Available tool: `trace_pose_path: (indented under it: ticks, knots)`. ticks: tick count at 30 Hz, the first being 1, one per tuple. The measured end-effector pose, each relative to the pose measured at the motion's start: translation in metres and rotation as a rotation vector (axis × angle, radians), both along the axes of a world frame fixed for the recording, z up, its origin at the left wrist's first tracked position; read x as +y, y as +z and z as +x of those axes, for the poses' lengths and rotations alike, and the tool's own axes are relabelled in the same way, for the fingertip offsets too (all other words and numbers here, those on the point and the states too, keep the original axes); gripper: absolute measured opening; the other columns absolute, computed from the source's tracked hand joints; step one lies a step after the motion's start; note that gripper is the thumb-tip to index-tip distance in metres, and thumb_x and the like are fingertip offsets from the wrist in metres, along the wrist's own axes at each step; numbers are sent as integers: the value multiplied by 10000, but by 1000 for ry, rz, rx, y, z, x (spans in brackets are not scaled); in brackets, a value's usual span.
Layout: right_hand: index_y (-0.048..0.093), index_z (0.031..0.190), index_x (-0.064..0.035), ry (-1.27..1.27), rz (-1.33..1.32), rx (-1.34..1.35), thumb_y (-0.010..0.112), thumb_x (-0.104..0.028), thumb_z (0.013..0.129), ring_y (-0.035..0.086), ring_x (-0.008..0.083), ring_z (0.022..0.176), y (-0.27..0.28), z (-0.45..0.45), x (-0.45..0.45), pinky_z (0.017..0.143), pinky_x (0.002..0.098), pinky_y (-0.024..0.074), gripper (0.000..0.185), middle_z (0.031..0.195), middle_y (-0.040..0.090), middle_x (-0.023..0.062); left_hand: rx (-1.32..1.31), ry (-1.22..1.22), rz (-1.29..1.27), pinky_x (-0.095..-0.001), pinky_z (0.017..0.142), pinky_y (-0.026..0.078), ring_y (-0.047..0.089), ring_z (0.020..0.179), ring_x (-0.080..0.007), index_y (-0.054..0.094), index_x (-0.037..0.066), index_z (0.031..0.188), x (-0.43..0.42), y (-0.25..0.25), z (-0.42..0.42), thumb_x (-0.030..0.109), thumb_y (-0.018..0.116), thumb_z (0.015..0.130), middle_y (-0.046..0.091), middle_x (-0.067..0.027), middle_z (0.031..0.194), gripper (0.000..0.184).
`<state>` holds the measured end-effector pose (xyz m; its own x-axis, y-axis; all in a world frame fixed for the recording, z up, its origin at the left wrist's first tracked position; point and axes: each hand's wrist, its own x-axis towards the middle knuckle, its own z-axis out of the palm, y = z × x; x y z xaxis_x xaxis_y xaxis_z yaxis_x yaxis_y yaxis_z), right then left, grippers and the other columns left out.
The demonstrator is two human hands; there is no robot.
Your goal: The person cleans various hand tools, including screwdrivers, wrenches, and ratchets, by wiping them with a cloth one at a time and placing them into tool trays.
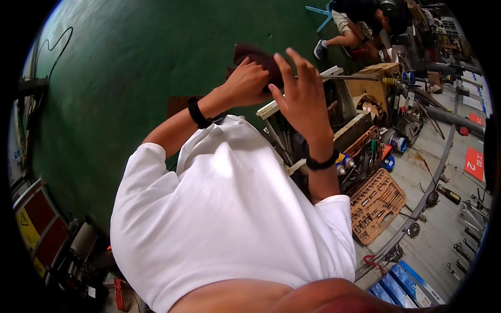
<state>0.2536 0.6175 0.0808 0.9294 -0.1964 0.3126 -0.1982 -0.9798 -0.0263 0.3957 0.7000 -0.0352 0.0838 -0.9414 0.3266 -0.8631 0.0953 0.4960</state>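
My left hand (247, 82) is closed in a fist on a dark maroon cloth (255, 56), which bunches up above and beside the knuckles. What kind of cloth it is, I cannot make out. Close by on the right, my right hand (303, 99) has its fingers spread and holds nothing. Its thumb tip reaches the cloth's lower edge; whether it touches, I cannot tell. Both wrists wear black bands, and the hands are in front of my white shirt (229, 208), above the green floor (146, 62).
On my right, a cluttered workbench (417, 172) carries an orange socket set case (378, 206), several wrenches (459, 253) and spray cans (344, 161). A wooden box (373, 78) stands farther along. Another person (360, 26) crouches at upper right. Machinery (83, 245) stands at lower left.
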Motion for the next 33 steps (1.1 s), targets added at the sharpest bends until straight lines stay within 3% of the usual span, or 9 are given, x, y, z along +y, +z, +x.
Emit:
trace_pose_path:
  ticks: [6, 8, 10, 11, 13, 16, 26, 30, 33]
  knots:
    - [351, 1434, -109, 5, 100, 139, 690, -512, 834, 496, 297, 1228, -38, 35, -29, 912, 428, 482, 798, 1408, 410, 121, -102, 136, 54, -485, 1054, 302, 507, 1074, -317, 701, 120, 753, 8, -3, 23, 331, 723, 691, 601, -96, 911, 221]
    - [416, 1378, -97, 1, 71, 134, 637, -613, 832, 598, 313, 1115, -53, 39, -34, 855, 427, 511, 783, 1293, 543, 158, -181, 210, -19, -506, 1041, 299, 467, 1120, -331, 711, 114, 781, 18, -4, 27, 328, 723, 695, 573, -95, 972, 230]
    - [622, 1145, -42, -98, 219, 399, 554, -696, 845, 689, 346, 897, -57, 44, -36, 766, 440, 542, 723, 982, 688, 186, -131, 225, 0, -516, 1032, 303, 454, 1134, -334, 711, 108, 811, 26, 0, 32, 327, 732, 697, 552, -102, 1029, 247]
    - [622, 1145, -42, -91, 213, 403, 554, -696, 845, 689, 346, 897, -58, 45, -35, 766, 440, 542, 723, 982, 688, 186, -80, 227, 22, -525, 1024, 307, 441, 1148, -336, 712, 102, 842, 29, 1, 34, 326, 741, 699, 531, -108, 1085, 267]
    - [692, 849, 11, -155, 314, 596, 472, -744, 864, 687, 401, 763, -56, 51, -33, 703, 473, 545, 786, 732, 681, 205, -53, 231, 76, -526, 1012, 317, 438, 1147, -339, 707, 98, 875, 30, -10, 36, 328, 754, 699, 513, -118, 1119, 293]
    - [681, 702, 10, -192, 400, 467, 459, -754, 865, 683, 405, 758, -76, 48, -30, 677, 475, 545, 813, 683, 660, 219, -5, 224, 96, -519, 1016, 327, 425, 1177, -345, 698, 87, 942, 35, -19, 40, 317, 784, 687, 484, -139, 1192, 354]
    - [709, 772, -41, -220, 738, 344, 443, -659, 933, 672, 389, 738, -93, 8, -28, 646, 451, 517, 691, 687, 657, 187, 278, -196, 26, -417, 1011, 440, 471, 1280, -347, 658, 34, 1101, 42, 0, 66, 191, 607, 954, 414, -149, 1457, 221]
    - [657, 785, 14, -238, 830, 256, 531, -538, 955, 603, 352, 616, -110, -24, -34, 586, 412, 460, 591, 641, 590, 189, 419, -9, -86, -375, 925, 508, 587, 1153, -289, 679, 19, 1096, 31, -7, 69, 223, 607, 966, 534, -166, 1318, 252]
    - [586, 770, 42, -271, 1006, 114, 558, -466, 976, 495, 230, 530, -118, -49, -40, 532, 356, 390, 548, 580, 483, 133, 1012, 56, -200, -301, 838, 529, 657, 937, -157, 614, 27, 1161, 26, -20, 87, 234, 581, 991, 672, -78, 1017, 269]
